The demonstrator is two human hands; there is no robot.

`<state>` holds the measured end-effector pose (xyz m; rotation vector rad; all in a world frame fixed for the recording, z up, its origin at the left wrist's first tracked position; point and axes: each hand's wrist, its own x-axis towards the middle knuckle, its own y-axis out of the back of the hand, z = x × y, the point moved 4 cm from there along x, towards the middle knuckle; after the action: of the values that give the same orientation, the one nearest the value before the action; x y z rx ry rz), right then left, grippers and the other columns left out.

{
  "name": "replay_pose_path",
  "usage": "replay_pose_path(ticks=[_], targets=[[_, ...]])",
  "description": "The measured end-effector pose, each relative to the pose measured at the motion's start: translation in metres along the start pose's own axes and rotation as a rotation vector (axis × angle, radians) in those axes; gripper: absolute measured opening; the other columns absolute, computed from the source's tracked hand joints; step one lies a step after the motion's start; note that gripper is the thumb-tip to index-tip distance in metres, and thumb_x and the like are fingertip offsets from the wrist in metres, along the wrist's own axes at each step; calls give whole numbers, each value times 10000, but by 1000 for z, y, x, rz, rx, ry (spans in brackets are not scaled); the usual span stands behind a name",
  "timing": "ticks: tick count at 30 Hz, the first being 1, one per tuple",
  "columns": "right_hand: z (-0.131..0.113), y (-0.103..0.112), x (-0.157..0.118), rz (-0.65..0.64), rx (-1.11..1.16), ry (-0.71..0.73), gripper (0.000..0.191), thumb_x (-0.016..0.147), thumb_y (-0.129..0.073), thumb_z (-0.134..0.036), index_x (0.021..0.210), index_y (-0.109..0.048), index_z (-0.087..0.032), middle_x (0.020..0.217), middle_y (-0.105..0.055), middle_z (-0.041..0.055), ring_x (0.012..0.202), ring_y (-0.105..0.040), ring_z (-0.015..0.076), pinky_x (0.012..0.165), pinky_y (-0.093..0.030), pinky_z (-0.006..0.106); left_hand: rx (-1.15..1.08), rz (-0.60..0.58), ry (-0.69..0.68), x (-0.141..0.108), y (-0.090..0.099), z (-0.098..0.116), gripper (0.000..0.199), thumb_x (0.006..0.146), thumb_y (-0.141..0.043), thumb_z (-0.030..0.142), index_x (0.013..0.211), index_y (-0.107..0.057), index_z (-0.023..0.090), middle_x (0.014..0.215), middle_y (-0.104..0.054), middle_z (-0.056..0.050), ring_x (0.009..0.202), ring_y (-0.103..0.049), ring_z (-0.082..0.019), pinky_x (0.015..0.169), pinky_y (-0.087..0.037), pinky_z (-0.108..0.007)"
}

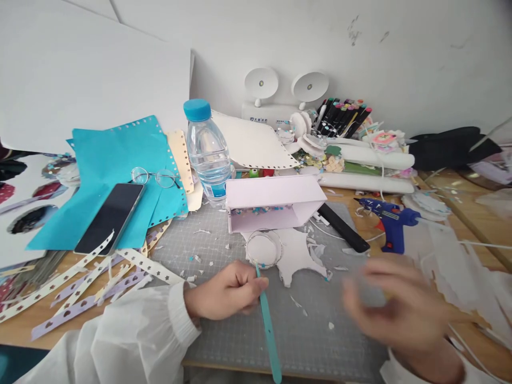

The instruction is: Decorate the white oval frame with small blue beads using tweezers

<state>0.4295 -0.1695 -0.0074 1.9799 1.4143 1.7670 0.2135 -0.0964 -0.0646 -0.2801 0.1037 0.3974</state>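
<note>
While the left hand point(228, 292) holds a slim teal tool point(268, 328) near its upper end, fingers clamped on it, the tool's lower end points toward the near edge of the grey cutting mat point(320, 341). The right hand point(404, 306) hovers over the mat's right side, too blurred to tell whether its fingers are apart or together.

Just beyond the left hand, wire rings point(280, 250) lie on a white cutout point(296, 258) with pointed edges, among paper scraps. At left, punched paper strips point(86, 298) cross the wooden tabletop point(24, 332) beside a phone point(112, 216), which rests on blue paper point(120, 154); glasses point(154, 176) lie on that paper too.

Behind the cutout sits an open lilac box point(276, 193), with a black-handled item point(346, 229) to its right and a blue glue gun point(390, 220) further right. A water bottle point(208, 152) stands just left of the box. Farther back are white rolls point(366, 182), markers point(342, 118) and a twin-headed lamp point(262, 85) against the wall point(408, 58).
</note>
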Motion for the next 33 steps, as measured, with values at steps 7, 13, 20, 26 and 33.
replay_pose_path(ticks=[7, 13, 20, 26, 33], targets=[[-83, -73, 16, -235, -33, 593, 174, 775, -463, -52, 706, -470, -212, 513, -411, -51, 457, -358, 139, 463, -244, 312, 77, 41, 29, 4, 0, 5, 606, 895, -414, 590, 460, -313, 180, 399, -281, 80, 383, -213, -34, 375, -196, -185], [-78, -70, 13, -198, -44, 627, 241, 755, -388, 4, 696, -440, -224, 522, -408, -45, 455, -338, 140, 456, -232, 309, 203, 45, -12, 3, -1, 6, 606, 938, -363, 531, 450, -349, 172, 400, -341, 54, 380, -275, -42, 394, -255, -191], [-35, -45, 15, -11, 302, 134, 335, 724, -453, 39, 628, -260, -216, 544, -271, -67, 458, -264, 114, 438, -200, 286, 847, 380, -781, -16, 5, 37, 217, 830, -576, 214, 634, -490, 181, 493, -504, 22, 459, -452, -98, 483, -329, -246], [0, -53, -2, 181, 601, -412, 255, 875, -456, -79, 789, -287, -250, 635, -211, -72, 446, -254, 103, 385, -223, 243, 1244, 622, -571, -12, 15, 38, 774, 670, -768, 354, 1300, -378, 128, 1237, -517, -195, 1162, -497, -303, 960, -436, -451], [2, -57, -13, 161, 741, -544, 223, 914, -459, -123, 819, -302, -250, 656, -230, -55, 508, -273, 123, 441, -272, 263, 1185, 502, -169, 5, 29, 19, 699, 785, -691, 297, 1359, -306, 189, 1317, -500, -153, 1239, -468, -304, 1012, -426, -475]])
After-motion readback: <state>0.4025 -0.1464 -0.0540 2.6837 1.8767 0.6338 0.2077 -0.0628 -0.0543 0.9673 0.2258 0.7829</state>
